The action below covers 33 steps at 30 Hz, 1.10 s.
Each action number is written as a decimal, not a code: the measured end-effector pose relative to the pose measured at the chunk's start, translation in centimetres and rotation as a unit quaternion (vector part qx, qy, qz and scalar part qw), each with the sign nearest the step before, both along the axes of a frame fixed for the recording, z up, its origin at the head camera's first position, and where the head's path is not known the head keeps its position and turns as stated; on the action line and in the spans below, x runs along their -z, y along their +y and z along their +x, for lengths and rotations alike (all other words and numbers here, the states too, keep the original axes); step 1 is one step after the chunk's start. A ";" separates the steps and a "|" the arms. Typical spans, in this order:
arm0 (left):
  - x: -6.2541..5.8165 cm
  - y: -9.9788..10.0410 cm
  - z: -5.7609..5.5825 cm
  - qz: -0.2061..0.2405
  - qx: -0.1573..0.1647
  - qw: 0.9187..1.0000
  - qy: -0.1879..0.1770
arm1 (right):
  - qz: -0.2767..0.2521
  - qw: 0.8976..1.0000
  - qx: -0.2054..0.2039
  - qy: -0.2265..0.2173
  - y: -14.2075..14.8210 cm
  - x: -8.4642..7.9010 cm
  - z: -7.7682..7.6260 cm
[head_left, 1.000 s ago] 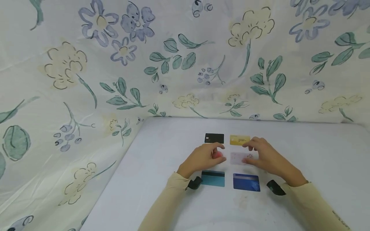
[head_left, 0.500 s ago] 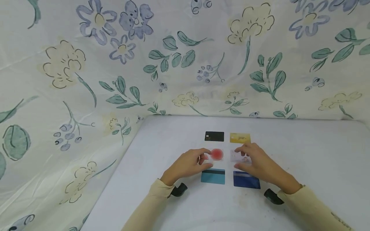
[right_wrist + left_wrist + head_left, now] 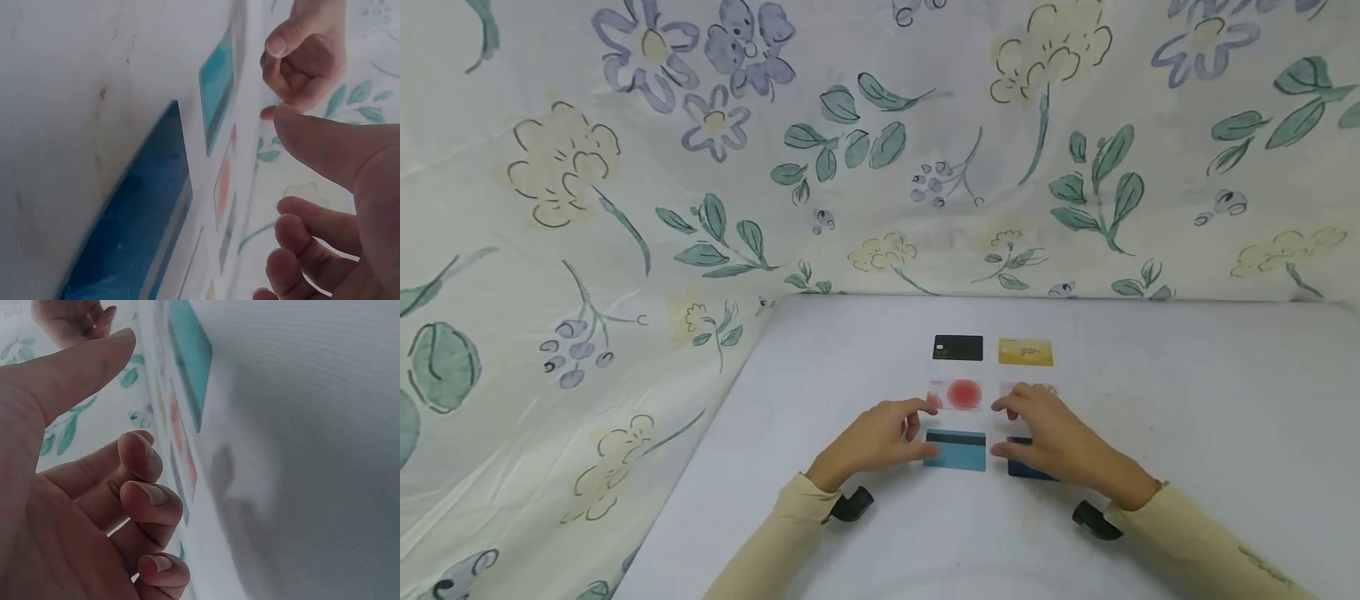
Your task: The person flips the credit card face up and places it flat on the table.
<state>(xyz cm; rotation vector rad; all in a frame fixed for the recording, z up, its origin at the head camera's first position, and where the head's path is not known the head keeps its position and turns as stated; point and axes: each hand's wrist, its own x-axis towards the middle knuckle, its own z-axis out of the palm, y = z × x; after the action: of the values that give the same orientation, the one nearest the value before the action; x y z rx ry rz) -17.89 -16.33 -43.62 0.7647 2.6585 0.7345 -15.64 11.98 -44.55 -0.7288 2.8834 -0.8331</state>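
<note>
My left hand (image 3: 876, 437) hovers at the left edge of the teal card (image 3: 962, 454), fingers loosely bent and nothing between them. Just above that card lies a pale card with a red circle (image 3: 964, 394). My right hand (image 3: 1063, 442) hangs over the right column, its thumb in front of the dark blue card (image 3: 1028, 472). A pale pinkish card (image 3: 1006, 388) is mostly hidden behind its fingers. In the right wrist view, the fingers (image 3: 294, 234) stand apart from the blue card (image 3: 140, 212). The left wrist view shows the teal card (image 3: 190, 356) beyond the thumb.
A black card (image 3: 958, 347) and a gold card (image 3: 1026, 352) form the back row on the white table (image 3: 850, 350). Flower-patterned cloth (image 3: 737, 167) hangs behind and to the left. A black wrist-worn device (image 3: 852, 504) sits below the left sleeve.
My left hand has drawn back leftward and toward me, uncovering the red-circle card. My right hand has shifted left and nearer, from the gold card toward the blue one. The cards keep their layout.
</note>
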 end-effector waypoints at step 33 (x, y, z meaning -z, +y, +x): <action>0.8 0.0 0.2 -0.044 -0.008 0.999 -0.031 | 0.055 0.997 0.008 -0.057 -2.5 1.5 -0.4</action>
<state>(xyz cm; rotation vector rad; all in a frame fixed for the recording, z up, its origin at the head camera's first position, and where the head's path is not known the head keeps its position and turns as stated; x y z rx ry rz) -17.70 -16.30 -44.45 0.6872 2.6237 0.6311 -16.01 9.53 -46.06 -0.6254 2.8112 -0.6857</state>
